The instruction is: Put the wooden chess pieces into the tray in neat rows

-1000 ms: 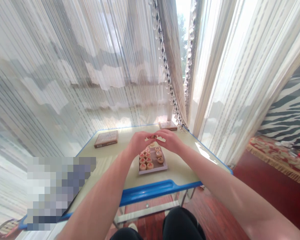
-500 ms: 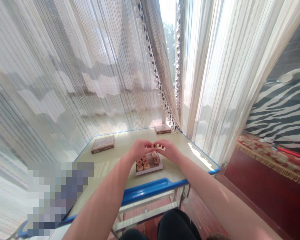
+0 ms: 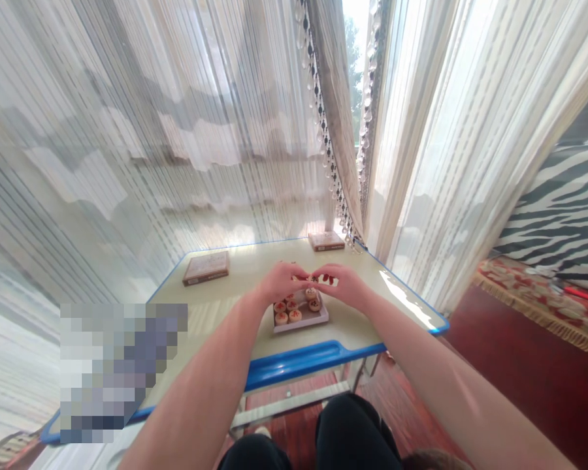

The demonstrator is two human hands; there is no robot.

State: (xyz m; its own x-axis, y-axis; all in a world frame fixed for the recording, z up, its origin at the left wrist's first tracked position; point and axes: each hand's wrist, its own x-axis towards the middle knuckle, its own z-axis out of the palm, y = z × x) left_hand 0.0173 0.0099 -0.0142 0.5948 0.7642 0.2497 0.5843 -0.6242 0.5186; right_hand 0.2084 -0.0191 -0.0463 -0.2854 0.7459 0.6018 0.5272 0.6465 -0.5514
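Note:
A shallow light tray (image 3: 301, 324) near the table's front edge holds several round wooden Chinese chess pieces (image 3: 295, 316) with red or dark characters. Both my hands arch above its far side, fingertips almost meeting. My left hand (image 3: 287, 282) is curled with thumb and fingers drawn together; what lies between them is hidden. Red nails show on my right hand (image 3: 343, 282), whose index finger and thumb close around one dark-marked piece (image 3: 314, 279). The hands cover the back of the tray.
Two flat brown boxes, a left box (image 3: 206, 267) and a back box (image 3: 326, 241), lie on the pale table (image 3: 245, 333) with a blue rim. A blurred-out patch (image 3: 127, 365) covers the left. Curtains (image 3: 215, 130) hang behind; a red-covered seat (image 3: 509, 352) stands to the right.
The view has shifted, so the table and hands appear slightly higher and further right. Both hands stay together over the tray, with only small finger movement.

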